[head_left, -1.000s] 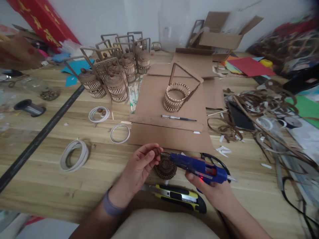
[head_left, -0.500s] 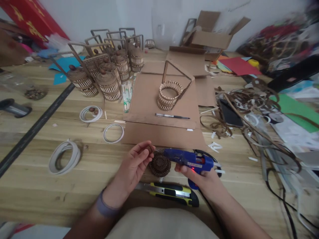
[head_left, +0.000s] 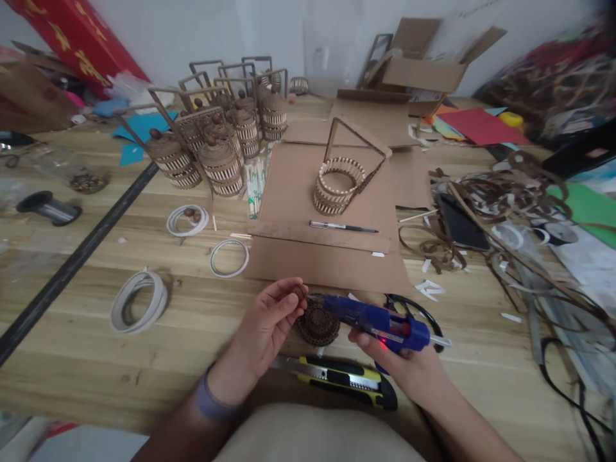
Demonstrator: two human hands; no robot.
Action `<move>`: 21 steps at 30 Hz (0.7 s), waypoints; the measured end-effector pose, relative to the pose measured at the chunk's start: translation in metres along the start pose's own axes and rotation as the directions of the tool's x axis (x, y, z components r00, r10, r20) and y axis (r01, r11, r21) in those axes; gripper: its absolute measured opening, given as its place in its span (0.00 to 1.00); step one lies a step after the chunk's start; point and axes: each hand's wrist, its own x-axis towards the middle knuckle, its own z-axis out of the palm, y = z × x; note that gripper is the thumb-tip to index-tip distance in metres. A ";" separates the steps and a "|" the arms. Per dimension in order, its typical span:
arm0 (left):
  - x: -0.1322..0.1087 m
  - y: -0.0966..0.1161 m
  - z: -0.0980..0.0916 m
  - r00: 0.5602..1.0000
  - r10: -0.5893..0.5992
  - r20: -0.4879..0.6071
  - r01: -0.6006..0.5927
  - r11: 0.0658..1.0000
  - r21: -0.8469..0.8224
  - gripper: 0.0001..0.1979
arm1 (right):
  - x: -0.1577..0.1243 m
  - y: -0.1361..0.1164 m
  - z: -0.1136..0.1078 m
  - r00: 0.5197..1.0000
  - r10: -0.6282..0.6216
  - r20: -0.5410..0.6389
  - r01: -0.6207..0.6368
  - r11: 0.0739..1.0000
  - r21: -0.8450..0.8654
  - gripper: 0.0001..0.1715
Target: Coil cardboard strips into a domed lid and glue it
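Note:
Between the thumb and fingers of my left hand (head_left: 272, 321) is a small round brown wooden bead (head_left: 300, 294). My right hand (head_left: 404, 366) is wrapped round the handle of a blue hot glue gun (head_left: 373, 317), its red light lit and a clear glue stick poking out of the back. The nozzle points left and meets, or nearly meets, the bead. Below the nozzle a round dark woven lid (head_left: 318, 326) lies on the table, partly covered by the glue gun. Nearer my body lies a yellow and black utility knife (head_left: 344, 380) with its blade out.
An open woven basket (head_left: 337, 186) with a bent handle stands on cardboard (head_left: 289, 167), behind a pen (head_left: 343, 226). Several lidded baskets (head_left: 221, 167) stand back left. White strip rolls (head_left: 139, 301) lie left; brown strips (head_left: 505, 192) and a phone (head_left: 462, 221) lie right.
The view has shifted slightly left, so everything appears further right. The glue gun has tilted nose-up and its nozzle has come closer to the bead. Both hands keep their hold.

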 end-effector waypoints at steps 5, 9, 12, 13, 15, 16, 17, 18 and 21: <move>-0.003 0.002 0.003 1.000 0.008 -0.017 -0.008 1.000 -0.021 0.17 | 0.000 0.001 0.000 1.000 -0.027 0.011 0.027 0.999 -0.036 0.15; -0.003 0.002 0.005 1.000 -0.012 -0.016 0.010 0.996 -0.088 0.18 | -0.001 0.005 0.000 0.999 -0.047 0.006 0.047 0.997 -0.053 0.15; -0.002 0.001 0.005 1.000 -0.012 -0.010 0.011 0.995 -0.097 0.18 | -0.002 0.005 0.000 0.999 -0.039 -0.011 0.038 0.998 -0.059 0.16; -0.002 0.001 0.005 1.000 -0.010 -0.011 0.009 0.995 -0.096 0.18 | -0.002 0.005 0.001 0.999 -0.039 -0.011 0.038 0.997 -0.063 0.15; -0.002 0.001 0.005 1.000 -0.008 -0.015 0.007 0.996 -0.091 0.18 | -0.001 0.003 0.002 0.999 -0.053 -0.006 0.052 0.996 -0.070 0.15; -0.002 0.001 0.004 1.000 -0.009 -0.017 0.007 0.996 -0.088 0.18 | -0.001 0.002 0.002 0.998 -0.060 -0.006 0.059 0.996 -0.071 0.14; -0.002 0.001 0.004 1.000 -0.009 -0.019 0.007 0.996 -0.086 0.18 | -0.001 0.002 0.002 0.998 -0.063 -0.009 0.062 0.996 -0.068 0.14; -0.002 0.000 0.004 1.000 -0.007 -0.020 0.006 0.996 -0.085 0.18 | -0.001 0.001 0.003 0.998 -0.061 -0.011 0.060 0.996 -0.064 0.14; -0.003 0.000 0.004 1.000 -0.003 -0.018 0.002 0.997 -0.079 0.17 | -0.001 -0.001 0.004 0.999 -0.045 -0.012 0.044 0.997 -0.065 0.14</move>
